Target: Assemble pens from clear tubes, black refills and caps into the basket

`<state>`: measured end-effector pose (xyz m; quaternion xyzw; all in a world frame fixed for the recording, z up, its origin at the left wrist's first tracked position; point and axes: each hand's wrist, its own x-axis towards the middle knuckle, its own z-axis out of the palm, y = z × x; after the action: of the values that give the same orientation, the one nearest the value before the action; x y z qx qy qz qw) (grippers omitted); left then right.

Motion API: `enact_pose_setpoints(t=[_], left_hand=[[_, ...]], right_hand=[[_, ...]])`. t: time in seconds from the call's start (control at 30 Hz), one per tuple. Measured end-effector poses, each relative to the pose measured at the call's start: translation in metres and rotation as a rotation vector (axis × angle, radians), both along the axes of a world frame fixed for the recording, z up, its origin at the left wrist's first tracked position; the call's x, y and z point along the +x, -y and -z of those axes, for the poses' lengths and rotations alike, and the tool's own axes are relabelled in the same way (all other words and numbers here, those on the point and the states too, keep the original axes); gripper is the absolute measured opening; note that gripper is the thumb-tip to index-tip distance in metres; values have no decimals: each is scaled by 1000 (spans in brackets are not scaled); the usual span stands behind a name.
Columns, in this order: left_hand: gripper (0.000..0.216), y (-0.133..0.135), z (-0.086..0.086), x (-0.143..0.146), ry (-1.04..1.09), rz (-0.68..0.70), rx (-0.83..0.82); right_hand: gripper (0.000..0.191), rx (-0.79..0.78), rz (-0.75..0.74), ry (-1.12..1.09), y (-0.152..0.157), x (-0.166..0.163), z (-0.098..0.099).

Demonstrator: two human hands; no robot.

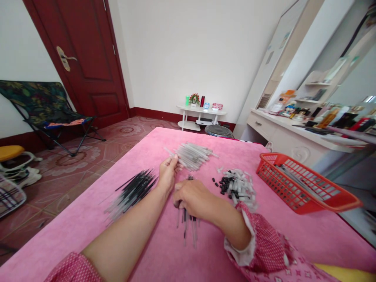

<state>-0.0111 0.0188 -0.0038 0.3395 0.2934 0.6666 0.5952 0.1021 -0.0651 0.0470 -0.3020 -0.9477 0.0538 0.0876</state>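
My left hand (168, 171) reaches forward and pinches a clear pen barrel (172, 153) at the near edge of a pile of clear barrels (194, 155). Nearer to me, my right hand (192, 196) is closed over a small bunch of assembled pens (188, 225) lying on the pink table cover (141, 243). To the left lies a fan of black ink refills (133, 190). To the right sits a heap of small black and clear caps (236, 186).
A red plastic basket (302, 182) with a few items stands at the right of the table. Beyond are a white dresser (293, 133), a small white side table (201, 113), a folding chair (44, 107) and a dark red door (85, 58).
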Motion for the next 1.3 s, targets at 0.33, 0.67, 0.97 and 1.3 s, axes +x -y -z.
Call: enact_pose_setpoints(t=[0.33,0.67,0.97,1.3], left_hand=[[29,1,-5,0,41,42,-56],[19,6,-10,-2,168,60,-93],[4,4,-8,-3,358,170,-110],[10,8,-12,-3,403,214,-151]], right_hand=[[17,150,-91,132,9,-3,-13],[16,301,-253,-27,12,-1,-3],[11,71,438,-1383,2,19,-35],[12,-27,439,-1502,-8,28,-37]])
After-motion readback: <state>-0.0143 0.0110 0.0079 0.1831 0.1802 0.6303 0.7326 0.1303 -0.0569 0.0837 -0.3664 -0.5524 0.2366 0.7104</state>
